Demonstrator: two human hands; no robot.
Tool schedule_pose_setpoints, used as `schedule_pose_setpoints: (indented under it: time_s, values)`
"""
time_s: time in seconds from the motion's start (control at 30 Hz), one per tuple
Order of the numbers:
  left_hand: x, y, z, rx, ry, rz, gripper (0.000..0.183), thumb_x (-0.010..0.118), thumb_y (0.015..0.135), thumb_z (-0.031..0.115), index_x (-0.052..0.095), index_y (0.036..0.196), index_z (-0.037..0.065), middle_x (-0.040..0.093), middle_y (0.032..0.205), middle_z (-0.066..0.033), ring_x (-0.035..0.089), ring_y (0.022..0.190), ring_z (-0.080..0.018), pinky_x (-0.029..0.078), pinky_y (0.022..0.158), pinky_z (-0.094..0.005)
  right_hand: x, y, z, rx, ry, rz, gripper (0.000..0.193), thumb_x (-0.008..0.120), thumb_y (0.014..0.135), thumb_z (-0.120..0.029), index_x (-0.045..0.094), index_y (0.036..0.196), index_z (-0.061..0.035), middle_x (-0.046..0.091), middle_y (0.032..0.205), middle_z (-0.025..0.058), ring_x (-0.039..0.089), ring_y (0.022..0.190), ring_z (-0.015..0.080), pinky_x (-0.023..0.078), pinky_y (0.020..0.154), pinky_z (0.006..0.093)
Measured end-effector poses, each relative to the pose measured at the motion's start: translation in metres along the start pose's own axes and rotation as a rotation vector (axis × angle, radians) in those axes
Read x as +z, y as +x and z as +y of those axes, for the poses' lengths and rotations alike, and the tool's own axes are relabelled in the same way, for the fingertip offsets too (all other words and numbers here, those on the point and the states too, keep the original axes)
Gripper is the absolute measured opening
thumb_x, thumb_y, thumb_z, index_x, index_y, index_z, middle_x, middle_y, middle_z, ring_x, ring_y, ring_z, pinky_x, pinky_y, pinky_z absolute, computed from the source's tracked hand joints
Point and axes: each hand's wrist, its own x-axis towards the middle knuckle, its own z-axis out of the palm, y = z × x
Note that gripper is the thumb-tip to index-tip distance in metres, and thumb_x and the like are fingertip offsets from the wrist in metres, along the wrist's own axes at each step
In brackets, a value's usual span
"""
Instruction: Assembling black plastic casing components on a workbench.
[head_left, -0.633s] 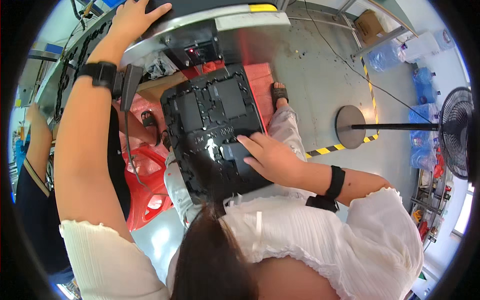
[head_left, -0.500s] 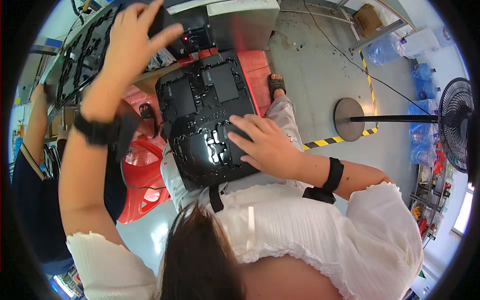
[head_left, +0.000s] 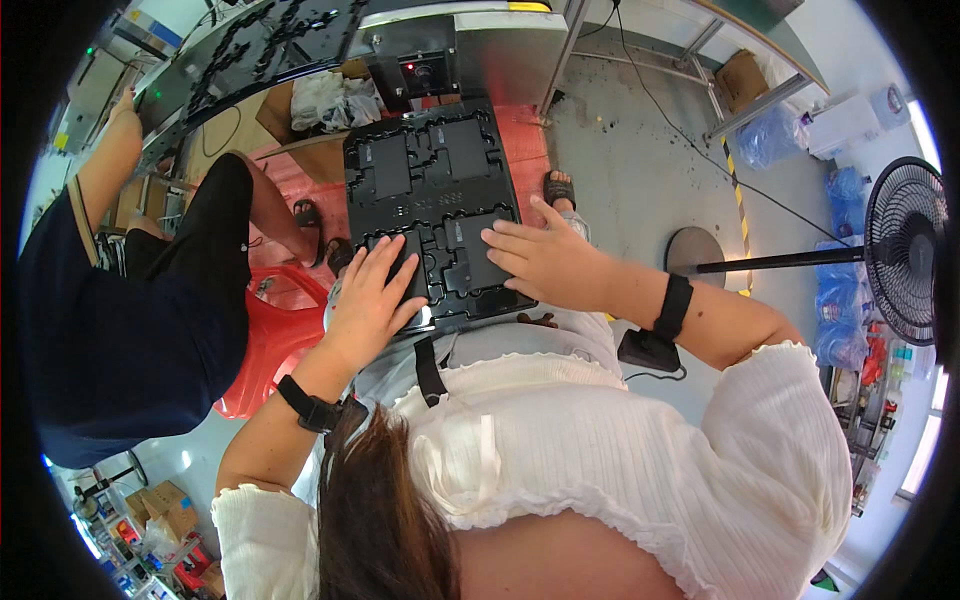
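As left hand (head_left: 368, 303), right hand (head_left: 553, 263) spread over black tray (head_left: 376, 214), flat pieces (head_left: 461, 150) inside

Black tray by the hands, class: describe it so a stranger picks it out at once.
Start from the white top, lower centre. Just above it in the picture lies a rectangular black tray, left hand over its near-left part, right hand at its right edge. Those two hands set it apart from the black patterned pieces at upper left.

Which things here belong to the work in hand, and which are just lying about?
Apparently in use:
- black moulded tray, beneath the left hand and right hand

Apparently just around:
- black fan
- bluish plastic bottles
- cardboard box
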Motion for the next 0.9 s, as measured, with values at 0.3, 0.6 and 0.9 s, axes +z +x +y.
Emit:
schedule_pose_setpoints:
  time_s: [0.3,0.6,0.9]
  values:
    - [0.009,-0.015,0.016,-0.068,0.11,-0.076,0.049,0.047,0.09,0.024,0.037,0.13,-0.001,0.025,0.143,-0.018,0.025,0.133,-0.0321,0.014,0.108,-0.0483,-0.034,0.013,-0.017,-0.074,-0.036,-0.178,0.031,0.055,0.078,-0.013,0.057,0.108,-0.0089,0.05,0.128,0.0065,0.043,0.122,0.0222,0.027,0.102,0.0499]
    - [-0.013,-0.01,0.011,-0.111,-0.086,0.131,0.042,0.055,0.086,0.02,0.047,0.124,0.003,0.037,0.136,-0.015,0.032,0.128,-0.0327,0.023,0.106,-0.0457,-0.11,0.138,0.087,0.224,-0.27,0.484,0.064,0.062,0.071,-0.006,0.038,0.131,-0.0113,0.031,0.14,0.0128,0.029,0.131,0.0305,0.033,0.094,0.055]
    - [-0.041,0.003,-0.035,-0.755,-1.603,0.692,0.053,0.04,0.095,0.041,0.041,0.129,0.001,0.047,0.126,-0.0126,0.047,0.113,-0.0209,0.04,0.093,-0.034,-0.099,0.112,-0.059,-0.251,-0.057,0.337,0.069,0.068,0.067,-0.043,0.046,0.119,-0.0028,0.056,0.086,0.009,0.054,0.087,0.0241,0.034,0.08,0.0422]
